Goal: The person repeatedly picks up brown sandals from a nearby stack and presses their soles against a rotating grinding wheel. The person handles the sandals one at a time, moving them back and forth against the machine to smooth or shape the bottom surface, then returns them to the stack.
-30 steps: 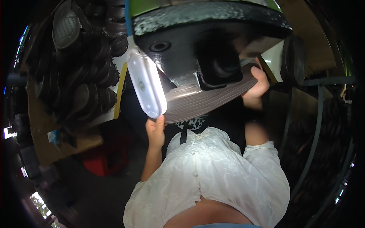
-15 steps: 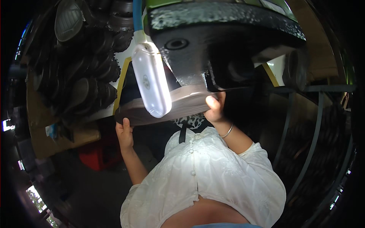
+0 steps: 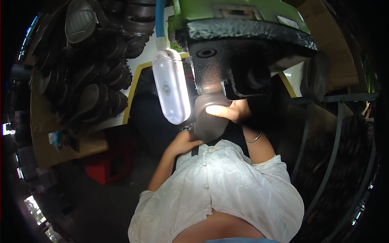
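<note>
A dark grey shoe piece (image 3: 207, 123) is held up under the black cast-metal machine head (image 3: 243, 48), lit by the white lamp (image 3: 171, 91). My right hand (image 3: 231, 111) grips its upper right side, fingers laid across its face, a thin bangle on the wrist. My left hand (image 3: 184, 141) holds its lower left edge from below. Both forearms rise from my white buttoned shirt (image 3: 219, 190) at the bottom of the view. The top of the piece is hidden behind the machine.
The machine has a green upper body (image 3: 227, 12), and a blue cable (image 3: 160, 18) leads to the lamp. Stacks of dark shoe soles (image 3: 89, 73) fill the left. A red crate (image 3: 105, 170) and cardboard (image 3: 52, 150) sit lower left. A dark metal rack (image 3: 324, 162) stands right.
My two hands have come closer together under the machine. The grey piece, earlier seen broad and flat, now shows as a narrower shape. The left hand moved right and onto its lower edge.
</note>
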A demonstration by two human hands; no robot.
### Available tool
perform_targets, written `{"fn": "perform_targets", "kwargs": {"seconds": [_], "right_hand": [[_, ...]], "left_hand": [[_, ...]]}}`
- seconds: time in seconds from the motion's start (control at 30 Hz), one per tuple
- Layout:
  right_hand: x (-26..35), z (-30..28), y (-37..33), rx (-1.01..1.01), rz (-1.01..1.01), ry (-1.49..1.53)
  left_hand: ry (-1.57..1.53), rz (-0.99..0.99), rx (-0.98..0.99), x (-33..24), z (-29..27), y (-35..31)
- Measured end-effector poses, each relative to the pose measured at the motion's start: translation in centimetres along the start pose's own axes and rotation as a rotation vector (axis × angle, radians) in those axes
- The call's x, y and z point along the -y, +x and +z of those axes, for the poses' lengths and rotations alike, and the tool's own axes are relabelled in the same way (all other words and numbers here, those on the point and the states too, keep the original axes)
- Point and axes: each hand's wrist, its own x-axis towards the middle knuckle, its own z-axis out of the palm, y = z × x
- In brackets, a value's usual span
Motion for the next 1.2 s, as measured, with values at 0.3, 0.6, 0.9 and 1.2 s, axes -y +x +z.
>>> {"fn": "perform_targets", "kwargs": {"seconds": [0.3,0.6,0.9,1.2], "right_hand": [[-2.6,-2.3,-1.3,0.009,0.122,-0.03],[-8.2,-2.1,-10.6,-0.422,-0.081,-0.265],[-2.5,-18.9,-4.1,-1.166,0.006,-0.974],[-3.9,-17.7,-3.3,-1.145,-0.326,-1.157]], "left_hand": [[0.066,0.271,-0.015,-0.7,7.0,5.7],[0.496,0.175,-0.171,-11.3,5.5,5.3],[0.214,0.337,-0.248,-10.4,2.7,5.1],[0.687,0.669,-1.2,-11.5,-12.3,-0.1]]}}
